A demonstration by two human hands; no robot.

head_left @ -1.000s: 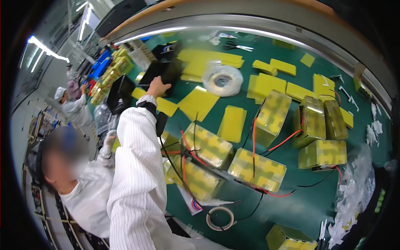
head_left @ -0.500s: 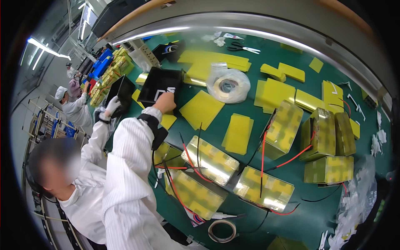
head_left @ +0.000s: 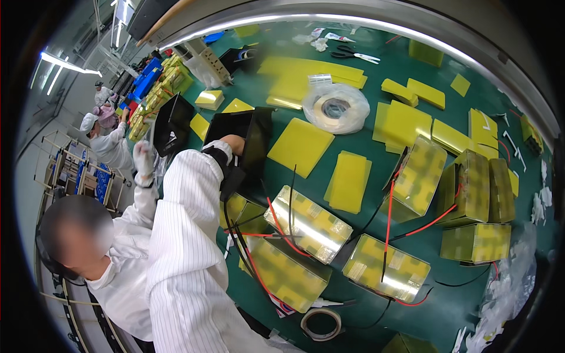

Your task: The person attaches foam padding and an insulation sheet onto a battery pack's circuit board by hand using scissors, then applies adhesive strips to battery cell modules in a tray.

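My left hand (head_left: 235, 143) reaches down into a black bin (head_left: 259, 135), its fingers hidden inside. A black device is strapped at that wrist, below the white striped sleeve. My right hand is not in view. Next to the bin lie a yellow sheet (head_left: 300, 147) and a smaller stack of yellow sheets (head_left: 348, 181). Close to my forearm sit yellow-wrapped battery packs (head_left: 309, 223) with red and black leads. To the left, a co-worker's gloved hand (head_left: 143, 159) is raised near a second black bin (head_left: 173, 125).
A bagged tape roll (head_left: 335, 112) and black-handled scissors (head_left: 353, 55) lie farther back on the green table. More wrapped packs (head_left: 465, 182) and crumpled clear plastic (head_left: 509, 282) stand at the right. A second tape roll (head_left: 321, 325) lies near the front. A power strip (head_left: 209, 62) rises behind the bins.
My left hand has gone deeper into the black bin, which has turned and come nearer, uncovering yellow sheets behind it. The co-worker's gloved hand has left the second bin. My view has shifted slightly.
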